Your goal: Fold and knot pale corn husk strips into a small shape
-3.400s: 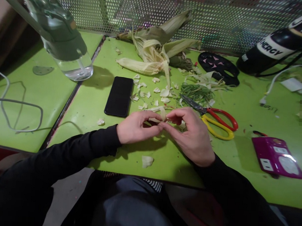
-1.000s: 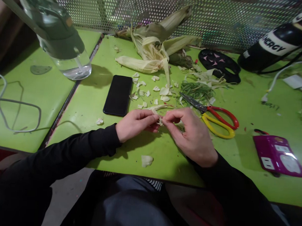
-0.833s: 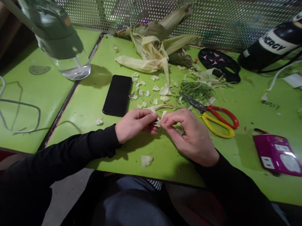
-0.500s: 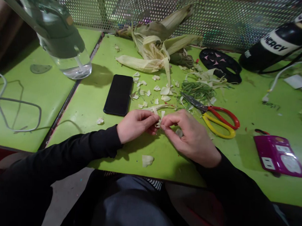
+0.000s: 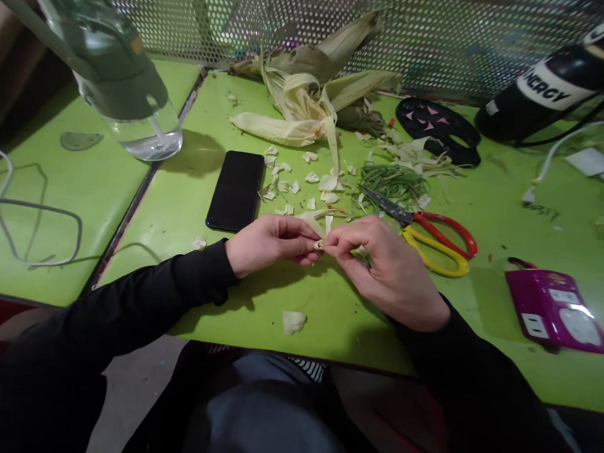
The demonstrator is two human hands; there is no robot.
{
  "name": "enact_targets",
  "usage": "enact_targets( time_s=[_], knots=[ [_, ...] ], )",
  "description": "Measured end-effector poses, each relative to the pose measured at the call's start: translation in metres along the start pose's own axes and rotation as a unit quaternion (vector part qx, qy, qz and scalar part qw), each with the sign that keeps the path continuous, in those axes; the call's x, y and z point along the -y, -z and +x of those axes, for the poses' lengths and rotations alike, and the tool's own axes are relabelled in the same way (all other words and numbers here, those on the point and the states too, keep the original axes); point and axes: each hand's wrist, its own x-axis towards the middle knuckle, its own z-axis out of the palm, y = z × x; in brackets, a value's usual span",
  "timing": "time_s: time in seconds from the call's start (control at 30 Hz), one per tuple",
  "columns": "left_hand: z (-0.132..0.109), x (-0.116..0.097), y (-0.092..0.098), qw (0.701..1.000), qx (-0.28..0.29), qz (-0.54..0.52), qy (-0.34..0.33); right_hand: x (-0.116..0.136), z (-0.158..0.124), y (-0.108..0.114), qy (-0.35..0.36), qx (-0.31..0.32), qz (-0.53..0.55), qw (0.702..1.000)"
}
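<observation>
My left hand (image 5: pixel 280 244) and my right hand (image 5: pixel 380 264) meet over the green table, fingertips pinched together. Between them is a small pale strip of corn husk (image 5: pixel 320 244), looped or folded at my fingertips. Most of the strip is hidden by the fingers. Behind the hands lie cut husk bits (image 5: pixel 328 182) and a bundle of thin green strands (image 5: pixel 395 182). Scissors (image 5: pixel 434 239) with red and yellow handles rest just beyond my right hand, blades towards the strands. A loose husk piece (image 5: pixel 294 322) lies near the table's front edge.
Dried corn husks (image 5: pixel 307 106) are heaped against the perforated screen (image 5: pixel 430 38). A black phone (image 5: pixel 235 190) lies left of the scraps, with a water bottle (image 5: pixel 153 133) behind it. To the right are a black palette-shaped piece (image 5: pixel 439 125), a black bottle (image 5: pixel 542 97) and a purple device (image 5: pixel 559 308).
Both hands have drawn closer together at the fingertips, and the husk strip between them now looks tighter and more covered. My left hand has shifted slightly. The table items stay where they were.
</observation>
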Motion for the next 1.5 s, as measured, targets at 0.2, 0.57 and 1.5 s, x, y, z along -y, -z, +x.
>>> enact_targets(
  time_s=[0.2,0.57,1.5],
  knots=[
    [0.001,0.004,0.005,0.999,0.046,0.003,-0.003,-0.004,0.001,0.006,0.018,0.061,0.015,0.998],
    [0.004,0.009,0.008,0.997,0.052,0.038,-0.041,0.006,-0.001,-0.001,-0.033,0.027,-0.017,0.999],
    [0.003,0.006,0.005,0.998,0.044,-0.05,-0.005,0.005,-0.005,-0.004,-0.055,-0.047,0.004,0.997]
  ],
)
